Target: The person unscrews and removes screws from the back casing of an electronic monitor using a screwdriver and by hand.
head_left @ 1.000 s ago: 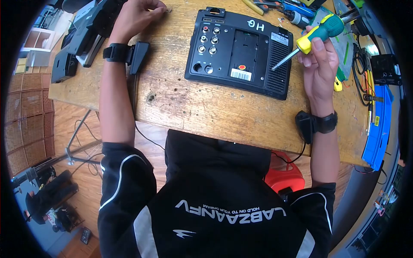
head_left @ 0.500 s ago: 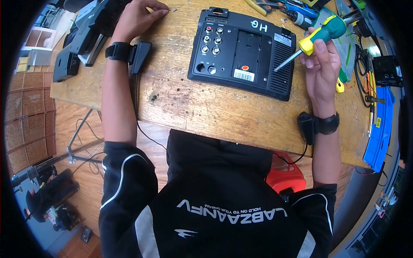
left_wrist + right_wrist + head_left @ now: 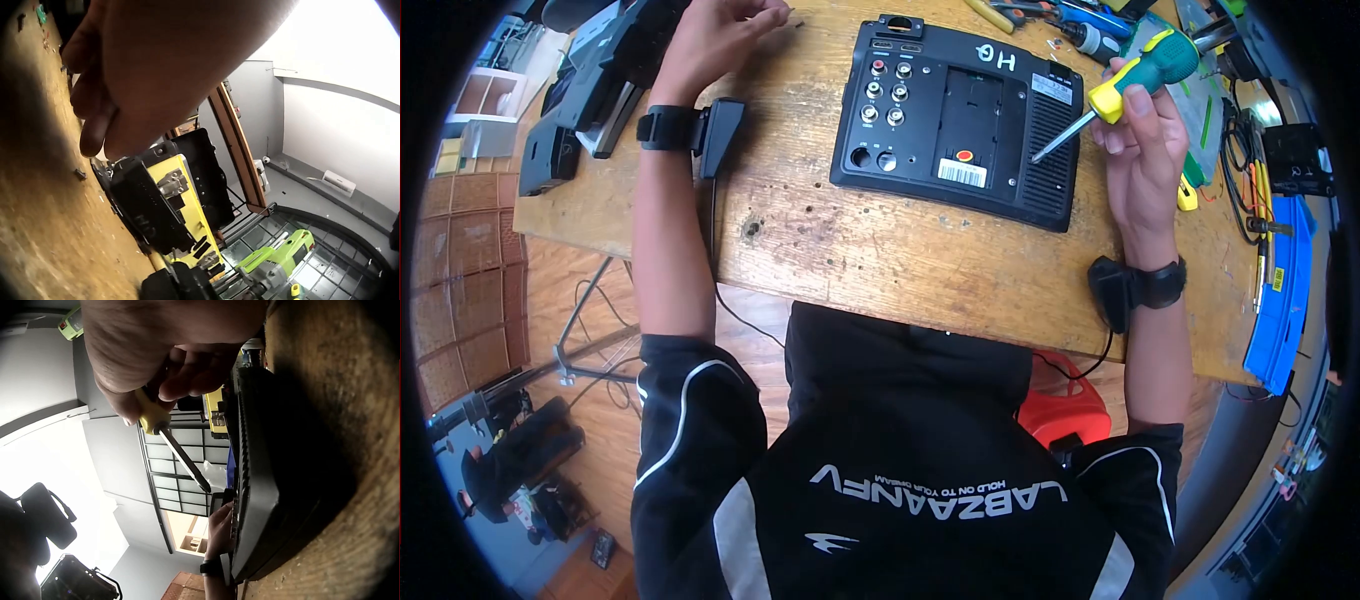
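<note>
My right hand (image 3: pixel 1145 150) grips a green-and-yellow screwdriver (image 3: pixel 1145 75) by its handle, shaft slanting down to the left. The screwdriver's tip (image 3: pixel 206 489) stands off the casing in the right wrist view. Below it a black monitor (image 3: pixel 960 120) lies face down, its connector sockets, battery recess and vent slots upward. Beyond the monitor's far left side, my left hand (image 3: pixel 718 45) is low over the table, fingers loosely bent and thumb side toward the monitor. Close by its fingertips is a small dark screw (image 3: pixel 80 174) on the wood.
Black equipment cases (image 3: pixel 605 70) stand at the table's left. Pliers and other hand tools (image 3: pixel 1090 35) lie behind the monitor. Black cables (image 3: pixel 1235 160) and a blue tray (image 3: pixel 1277 300) are along the right edge. A cable (image 3: pixel 740 315) trails from the left wrist strap.
The whole view shifts slightly with the head. Both hands keep nearly the same place, and the screwdriver stays in the right hand over the monitor's vents.
</note>
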The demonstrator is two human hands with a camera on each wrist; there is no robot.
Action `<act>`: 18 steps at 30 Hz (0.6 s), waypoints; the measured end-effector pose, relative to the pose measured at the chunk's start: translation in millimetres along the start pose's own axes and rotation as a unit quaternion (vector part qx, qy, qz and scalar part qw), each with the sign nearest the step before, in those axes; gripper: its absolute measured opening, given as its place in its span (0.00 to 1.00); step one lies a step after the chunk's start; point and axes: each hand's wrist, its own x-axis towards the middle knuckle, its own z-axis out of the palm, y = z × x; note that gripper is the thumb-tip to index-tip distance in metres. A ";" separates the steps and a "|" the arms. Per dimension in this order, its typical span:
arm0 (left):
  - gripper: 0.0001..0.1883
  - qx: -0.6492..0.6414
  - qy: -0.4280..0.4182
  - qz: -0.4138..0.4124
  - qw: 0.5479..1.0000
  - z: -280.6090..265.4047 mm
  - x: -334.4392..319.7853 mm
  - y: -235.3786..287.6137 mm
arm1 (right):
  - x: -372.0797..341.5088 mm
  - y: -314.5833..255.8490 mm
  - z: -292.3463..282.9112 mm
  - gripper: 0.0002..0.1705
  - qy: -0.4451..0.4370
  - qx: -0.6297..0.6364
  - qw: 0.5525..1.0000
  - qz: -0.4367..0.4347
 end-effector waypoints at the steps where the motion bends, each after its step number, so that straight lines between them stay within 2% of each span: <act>1: 0.08 -0.050 -0.006 -0.002 0.999 0.0 -0.2 -2.2 | 0.0 0.1 0.9 0.25 -0.001 0.003 1.000 -0.003; 3: 0.08 -0.098 -0.009 -0.002 0.995 -1.2 2.2 -1.3 | 1.5 -0.4 1.1 0.25 -0.002 0.006 1.000 -0.010; 5: 0.07 -0.026 -0.024 -0.018 0.999 -0.5 1.6 1.1 | 0.1 -0.2 0.3 0.26 -0.004 -0.002 1.000 0.001; 9: 0.07 0.002 -0.041 0.002 0.999 4.0 6.7 -20.5 | 0.8 0.6 1.3 0.26 -0.010 0.010 1.000 -0.004; 11: 0.12 0.061 -0.016 0.079 0.995 12.1 15.5 -50.4 | 0.0 1.1 0.1 0.26 -0.004 0.008 1.000 -0.001; 15: 0.12 0.019 -0.001 0.127 0.992 15.7 13.0 -48.0 | -0.3 1.9 0.1 0.26 -0.012 0.011 1.000 -0.005; 17: 0.12 0.052 -0.058 0.136 0.988 11.8 7.7 -33.5 | 0.5 1.1 -2.0 0.26 -0.011 0.006 1.000 0.003; 18: 0.12 0.053 -0.059 0.137 0.987 10.1 5.3 -30.7 | 0.7 0.9 -1.3 0.26 -0.010 0.006 1.000 0.003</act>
